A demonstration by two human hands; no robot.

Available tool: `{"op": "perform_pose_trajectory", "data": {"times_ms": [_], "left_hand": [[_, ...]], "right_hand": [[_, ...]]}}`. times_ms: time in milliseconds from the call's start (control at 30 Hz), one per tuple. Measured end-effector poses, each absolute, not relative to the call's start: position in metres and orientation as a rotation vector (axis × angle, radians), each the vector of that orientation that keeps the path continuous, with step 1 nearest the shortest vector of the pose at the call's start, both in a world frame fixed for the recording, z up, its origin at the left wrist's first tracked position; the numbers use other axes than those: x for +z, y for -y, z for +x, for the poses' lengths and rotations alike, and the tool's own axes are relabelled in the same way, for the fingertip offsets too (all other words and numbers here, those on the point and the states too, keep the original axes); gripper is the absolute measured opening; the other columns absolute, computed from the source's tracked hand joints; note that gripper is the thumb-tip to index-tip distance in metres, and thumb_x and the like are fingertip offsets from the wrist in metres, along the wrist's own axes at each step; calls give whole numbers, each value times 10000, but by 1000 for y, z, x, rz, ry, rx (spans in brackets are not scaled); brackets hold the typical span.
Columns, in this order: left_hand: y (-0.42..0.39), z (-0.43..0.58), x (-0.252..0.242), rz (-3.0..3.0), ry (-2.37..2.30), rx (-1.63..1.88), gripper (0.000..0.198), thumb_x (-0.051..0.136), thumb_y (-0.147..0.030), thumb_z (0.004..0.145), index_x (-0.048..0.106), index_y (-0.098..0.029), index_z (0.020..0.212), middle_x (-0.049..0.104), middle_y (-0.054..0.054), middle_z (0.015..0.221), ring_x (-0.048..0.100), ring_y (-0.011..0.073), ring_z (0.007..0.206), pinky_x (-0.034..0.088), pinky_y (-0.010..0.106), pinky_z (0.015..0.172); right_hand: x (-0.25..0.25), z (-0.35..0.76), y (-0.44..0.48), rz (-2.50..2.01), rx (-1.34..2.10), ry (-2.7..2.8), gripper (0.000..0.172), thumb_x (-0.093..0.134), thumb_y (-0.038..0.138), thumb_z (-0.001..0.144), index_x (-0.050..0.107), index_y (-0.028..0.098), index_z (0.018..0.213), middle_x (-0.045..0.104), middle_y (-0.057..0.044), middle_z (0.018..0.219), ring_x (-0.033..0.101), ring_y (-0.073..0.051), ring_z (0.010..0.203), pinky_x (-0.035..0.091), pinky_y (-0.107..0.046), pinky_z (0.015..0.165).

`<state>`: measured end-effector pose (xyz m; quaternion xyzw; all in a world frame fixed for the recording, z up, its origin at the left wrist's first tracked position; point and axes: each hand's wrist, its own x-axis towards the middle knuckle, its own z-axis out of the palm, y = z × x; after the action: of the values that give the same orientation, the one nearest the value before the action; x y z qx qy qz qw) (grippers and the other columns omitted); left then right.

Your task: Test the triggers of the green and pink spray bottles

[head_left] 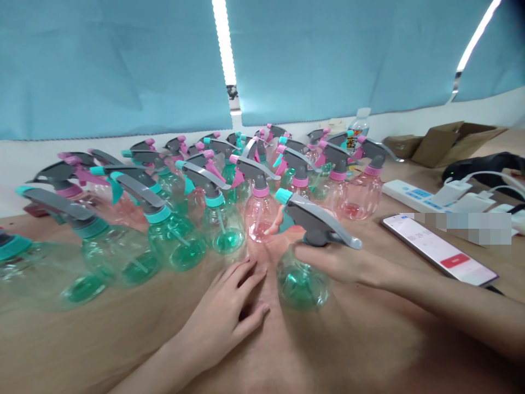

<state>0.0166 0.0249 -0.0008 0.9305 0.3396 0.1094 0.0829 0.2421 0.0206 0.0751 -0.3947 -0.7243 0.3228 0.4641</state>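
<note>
My right hand (320,256) grips a green spray bottle (305,284) around its neck, just under the grey trigger head with its teal nozzle. That bottle is upright, its base low at or close to the tabletop; whether it touches, I cannot tell. To its left, my left hand (229,303) rests on the table with fingers spread and nothing in it. Beyond both hands stand several more spray bottles, among them a green one (223,230) with a teal collar and a pink one (261,213) with a pink collar.
A phone (441,249) with a lit screen lies on the right of the table (172,350). Behind it are a white power strip (414,194) with plugged-in chargers, an open cardboard box (447,143) and a clear drink bottle (360,125). Blue sheeting (328,54) covers the wall.
</note>
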Motion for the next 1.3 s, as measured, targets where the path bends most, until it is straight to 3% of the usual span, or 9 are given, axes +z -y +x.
{"op": "perform_pose_trajectory", "data": {"times_ms": [300, 500, 667, 800, 933, 1100, 1300], "left_hand": [[-25, 16, -3, 2785, -1017, 350, 466, 525, -354, 924, 464, -225, 1368, 466, 109, 1421, 420, 321, 1299, 406, 492, 1020], [-25, 16, -2, 2783, -1023, 327, 463, 525, -361, 926, 479, -199, 1358, 454, 120, 1426, 409, 323, 1305, 405, 495, 1025], [-24, 16, -1, 2779, -1020, 333, 461, 517, -362, 934, 467, -211, 1366, 464, 117, 1416, 412, 312, 1301, 398, 493, 1028], [-24, 17, -1, 2774, -1022, 356, 461, 524, -359, 926, 471, -230, 1366, 474, 106, 1411, 422, 315, 1295, 410, 483, 1018], [-24, 17, 0, 2770, -1024, 357, 471, 528, -358, 926, 459, -236, 1376, 474, 103, 1411, 420, 310, 1297, 407, 477, 1022], [-24, 17, -1, 2774, -1023, 336, 466, 521, -358, 930, 461, -221, 1371, 467, 110, 1413, 410, 307, 1301, 401, 482, 1026], [-25, 17, -1, 2773, -1028, 309, 480, 506, -366, 938, 440, -209, 1388, 443, 120, 1431, 388, 306, 1316, 391, 492, 1034]], "right_hand": [[73, 246, -22, -844, 835, 1832, 150, 551, 116, 739, 452, 228, 731, 527, 39, 739, 506, -90, 611, 453, -213, 531], [76, 246, -21, -900, 816, 1817, 130, 540, 100, 724, 514, 228, 729, 589, 32, 749, 571, -112, 654, 504, -240, 593], [67, 246, -23, -923, 868, 1810, 238, 522, 128, 754, 624, 247, 934, 646, 16, 810, 644, -163, 836, 552, -287, 698], [61, 244, -24, -927, 877, 1787, 361, 517, 153, 778, 612, 253, 1111, 680, -15, 924, 656, -191, 943, 564, -302, 714], [63, 243, -24, -908, 876, 1761, 402, 536, 189, 795, 577, 264, 1189, 685, -33, 1014, 664, -196, 922, 572, -310, 678], [62, 244, -24, -948, 810, 1768, 490, 508, 115, 757, 546, 267, 1221, 674, -31, 1053, 668, -189, 904, 578, -316, 705], [62, 245, -24, -955, 803, 1758, 438, 522, 151, 760, 518, 227, 1191, 672, -35, 1058, 673, -152, 733, 576, -309, 658]]}}
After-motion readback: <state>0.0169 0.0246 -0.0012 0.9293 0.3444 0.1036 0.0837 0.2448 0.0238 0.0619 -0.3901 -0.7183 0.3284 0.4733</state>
